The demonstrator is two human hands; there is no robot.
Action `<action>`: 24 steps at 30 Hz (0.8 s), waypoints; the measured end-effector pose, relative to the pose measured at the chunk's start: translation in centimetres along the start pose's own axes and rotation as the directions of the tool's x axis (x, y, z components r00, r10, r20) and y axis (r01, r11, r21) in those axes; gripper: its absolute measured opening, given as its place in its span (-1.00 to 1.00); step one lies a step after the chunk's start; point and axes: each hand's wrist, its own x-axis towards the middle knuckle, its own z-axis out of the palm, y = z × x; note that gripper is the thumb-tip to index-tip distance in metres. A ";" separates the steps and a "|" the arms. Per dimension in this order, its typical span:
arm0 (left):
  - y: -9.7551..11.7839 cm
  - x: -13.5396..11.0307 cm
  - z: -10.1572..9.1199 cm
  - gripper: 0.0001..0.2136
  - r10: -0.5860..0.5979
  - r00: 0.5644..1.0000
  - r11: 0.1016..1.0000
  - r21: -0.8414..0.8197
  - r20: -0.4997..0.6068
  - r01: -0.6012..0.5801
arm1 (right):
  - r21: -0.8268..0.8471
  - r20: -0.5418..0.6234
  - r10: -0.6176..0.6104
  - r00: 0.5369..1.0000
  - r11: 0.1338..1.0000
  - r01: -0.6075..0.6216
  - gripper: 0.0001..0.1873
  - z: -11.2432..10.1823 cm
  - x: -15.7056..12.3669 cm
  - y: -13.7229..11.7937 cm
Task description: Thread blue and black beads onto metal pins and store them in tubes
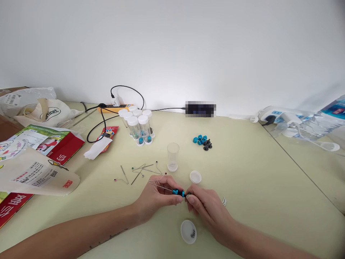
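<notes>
My left hand (157, 196) pinches a small blue-and-black cylindrical part (175, 192) between thumb and fingers. A thin bent metal wire (161, 186) runs from its left end, over my fingers. Fingers of my right hand (206, 205) close on a small black piece (187, 194) at the part's right end, mostly hidden by the fingertips. Beyond my hands stands an uncapped clear tube (173, 155), with a white cap (195, 176) to its right. Nearer me, another white cap (185, 232) holds several tiny dark pieces (193, 234). Small L-shaped metal keys (224, 201) lie beside my right hand.
Loose rods and bent wires (142, 170) lie left of the tube. Several capped tubes (139, 126) stand behind. Blue knobs (199, 139) and black parts (207, 145) are grouped farther right. Bags (40, 169) crowd the left; a power strip (280, 114) and bottles sit right.
</notes>
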 end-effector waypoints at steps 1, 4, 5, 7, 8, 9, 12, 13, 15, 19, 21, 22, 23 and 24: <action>0.0 0.0 0.0 -0.84 0.002 1.000 1.000 0.000 -0.013 -0.002 | -0.007 -0.018 0.022 1.000 1.000 -0.022 -0.76 0.1 0.0 0.0; 0.0 0.1 -0.1 -0.85 0.004 0.999 1.000 0.000 -0.049 -0.004 | -0.008 -0.070 0.080 0.994 0.997 -0.080 -0.95 0.2 0.2 -0.1; 0.0 0.1 -0.1 -0.85 0.001 0.999 1.000 -0.001 -0.047 -0.001 | -0.003 -0.072 0.083 0.994 0.996 -0.084 -0.96 0.2 0.2 0.0; 0.0 0.2 -0.1 -0.85 0.001 1.000 1.000 -0.004 -0.025 -0.001 | 0.010 -0.044 0.063 0.997 0.998 -0.063 -0.86 0.1 0.2 0.0; 0.0 0.2 -0.1 -0.85 0.005 1.000 1.000 -0.004 -0.013 -0.005 | 0.015 -0.026 0.047 0.999 0.999 -0.046 -0.78 0.1 0.1 0.0; 0.0 0.2 -0.1 -0.85 0.009 1.000 1.000 -0.003 -0.005 -0.009 | 0.017 -0.014 0.035 0.999 0.999 -0.034 -0.72 0.1 0.1 0.1; -0.1 0.1 -0.1 -0.86 0.012 1.000 1.000 0.000 -0.020 -0.012 | 0.018 -0.039 0.058 0.998 0.998 -0.057 -0.81 0.1 0.1 0.1; -0.1 0.1 -0.1 -0.86 0.008 1.000 1.000 0.002 -0.029 -0.008 | 0.025 -0.059 0.081 0.995 0.997 -0.079 -0.88 0.1 0.1 0.0; -0.1 0.0 -0.1 -0.86 0.006 0.999 1.000 0.004 -0.035 -0.006 | 0.054 -0.076 0.113 0.991 0.993 -0.109 -0.93 0.2 0.2 0.0; 0.0 0.0 0.0 -0.85 0.012 1.000 1.000 0.005 -0.010 -0.012 | 0.074 -0.010 0.073 0.997 0.995 -0.072 -0.72 0.1 0.2 0.0; 0.0 0.0 0.0 -0.84 0.008 1.000 1.000 0.014 -0.028 -0.008 | 0.069 -0.035 0.086 0.996 0.994 -0.083 -0.81 0.2 0.2 0.0; 0.0 0.0 0.0 -0.84 0.005 0.999 1.000 0.021 -0.040 -0.004 | 0.072 -0.060 0.104 0.993 0.992 -0.100 -0.90 0.2 0.2 0.0; 0.0 0.0 0.0 -0.83 0.002 0.999 1.000 0.027 -0.050 0.000 | 0.077 -0.079 0.122 0.989 0.990 -0.116 -0.97 0.2 0.2 0.1; 0.0 0.0 0.0 -0.83 -0.001 0.998 1.000 0.031 -0.055 0.003 | 0.084 -0.085 0.131 0.988 0.989 -0.124 -0.98 0.2 0.2 0.1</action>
